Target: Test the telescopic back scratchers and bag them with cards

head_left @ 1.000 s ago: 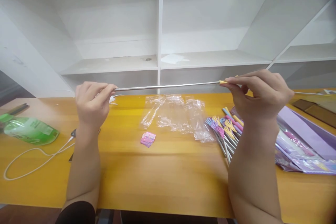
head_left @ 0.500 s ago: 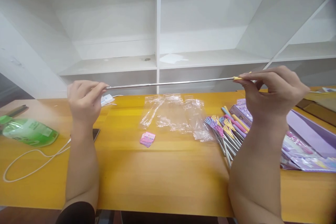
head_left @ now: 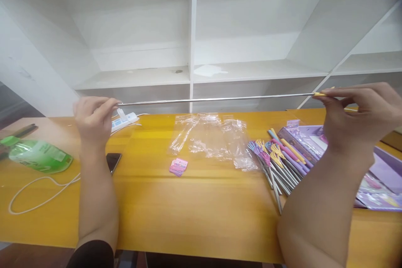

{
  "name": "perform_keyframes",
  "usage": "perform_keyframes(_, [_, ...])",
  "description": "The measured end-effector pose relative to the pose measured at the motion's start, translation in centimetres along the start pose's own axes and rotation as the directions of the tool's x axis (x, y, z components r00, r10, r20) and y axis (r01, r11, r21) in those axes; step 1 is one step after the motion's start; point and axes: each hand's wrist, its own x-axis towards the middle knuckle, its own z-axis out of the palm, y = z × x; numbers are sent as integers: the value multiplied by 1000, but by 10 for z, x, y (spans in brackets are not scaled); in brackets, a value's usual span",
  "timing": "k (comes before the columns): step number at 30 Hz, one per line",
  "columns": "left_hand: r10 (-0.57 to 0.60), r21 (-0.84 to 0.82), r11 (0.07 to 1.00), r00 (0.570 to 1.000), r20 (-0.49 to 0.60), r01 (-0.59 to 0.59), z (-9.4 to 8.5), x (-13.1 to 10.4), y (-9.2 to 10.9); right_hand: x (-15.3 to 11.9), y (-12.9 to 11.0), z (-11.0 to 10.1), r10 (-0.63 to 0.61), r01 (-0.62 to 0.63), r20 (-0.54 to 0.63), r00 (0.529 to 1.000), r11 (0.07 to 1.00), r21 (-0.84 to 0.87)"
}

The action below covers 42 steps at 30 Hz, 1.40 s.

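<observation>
A telescopic back scratcher (head_left: 216, 99) stretches level between my hands, above the far edge of the table. My left hand (head_left: 94, 119) is closed, pinching the metal rod at its left end. At the other end, my right hand (head_left: 361, 111) pinches the yellow part between thumb and fingers, which mostly hide it. Below and left of my right forearm lies a pile of similar back scratchers (head_left: 276, 163) with hand-shaped heads in yellow, blue, pink and purple. Clear plastic bags (head_left: 210, 136) lie flat in the middle, with a small stack of pink cards (head_left: 178, 167) in front of them.
On the left lie a green pouch (head_left: 40, 155), a white cable (head_left: 34, 182) and a phone (head_left: 113, 162). A white power strip (head_left: 125, 121) sits behind my left hand. A purple box (head_left: 386, 167) with packaged items is at right. White shelving (head_left: 193, 29) rises behind the table (head_left: 194, 213).
My right hand has moved right, and the rod between my hands has been drawn out longer. My left hand has shifted slightly left. The view has turned a little.
</observation>
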Motion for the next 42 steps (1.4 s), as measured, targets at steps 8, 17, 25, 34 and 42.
perform_keyframes(8, [14,5,1000,999,-52,-14,-6,5,8,3,-12,-10,125,-119,118,985,991,-59])
perform_keyframes(17, [65,-21,998,995,-79,-67,-18,9,9,-3,1,-26,-32,31,31,999,999,25])
perform_keyframes(25, [37,-30,999,999,-29,-38,-22,7,9,2,11,-18,-19,19,-6,1000,998,-55])
perform_keyframes(34, [65,-129,990,997,29,-61,-11,14,37,-3,-62,-7,-108,98,183,977,993,67])
perform_keyframes(42, [17,-122,993,998,58,-9,-10,12,33,-5,-61,-6,-168,149,170,971,982,118])
